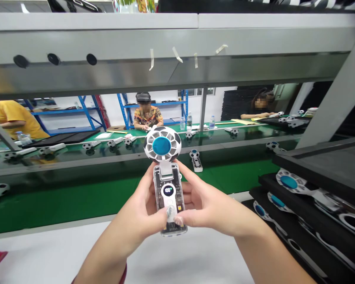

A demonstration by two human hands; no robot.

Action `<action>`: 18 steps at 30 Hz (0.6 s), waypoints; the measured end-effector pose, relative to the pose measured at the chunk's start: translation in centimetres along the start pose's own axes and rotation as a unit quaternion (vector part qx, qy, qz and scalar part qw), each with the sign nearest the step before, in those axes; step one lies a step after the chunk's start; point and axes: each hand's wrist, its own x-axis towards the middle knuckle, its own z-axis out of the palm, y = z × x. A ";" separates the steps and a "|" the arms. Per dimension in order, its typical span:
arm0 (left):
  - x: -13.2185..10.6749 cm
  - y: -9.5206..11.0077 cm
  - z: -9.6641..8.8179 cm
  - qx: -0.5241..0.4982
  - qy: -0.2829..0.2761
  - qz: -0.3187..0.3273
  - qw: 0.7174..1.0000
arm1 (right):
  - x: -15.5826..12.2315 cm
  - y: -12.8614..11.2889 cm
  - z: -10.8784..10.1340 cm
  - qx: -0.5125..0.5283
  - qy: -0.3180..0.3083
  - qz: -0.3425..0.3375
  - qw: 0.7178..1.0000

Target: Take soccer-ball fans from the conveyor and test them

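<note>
I hold a small handheld fan [166, 173] upright in front of me with both hands. It has a round white head with a blue centre and a clear handle with a lit display reading 100. My left hand [148, 211] wraps the handle from the left, thumb on its lower front. From the right, my right hand [202, 203] grips the handle, thumb pressed near the button beside my left thumb.
A green conveyor belt [77, 193] runs across with several fans lying on it, one fan [196, 159] just behind mine. Black trays [313, 197] of fans are stacked at right. Three people sit across the line. A grey shelf [177, 51] hangs overhead.
</note>
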 end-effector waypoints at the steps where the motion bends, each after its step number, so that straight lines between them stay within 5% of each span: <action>1: 0.0 0.0 0.0 -0.004 0.000 0.002 1.000 | -0.1 0.0 0.0 -0.001 -0.005 -0.004 1.000; 14: 0.0 -0.3 -0.3 -0.043 0.011 0.008 0.999 | -0.4 -0.3 -0.1 -0.021 -0.015 -0.004 1.000; 18: 0.0 0.3 -1.1 -0.052 -0.001 0.031 0.998 | -0.3 0.3 -0.1 -0.102 -0.065 0.022 0.992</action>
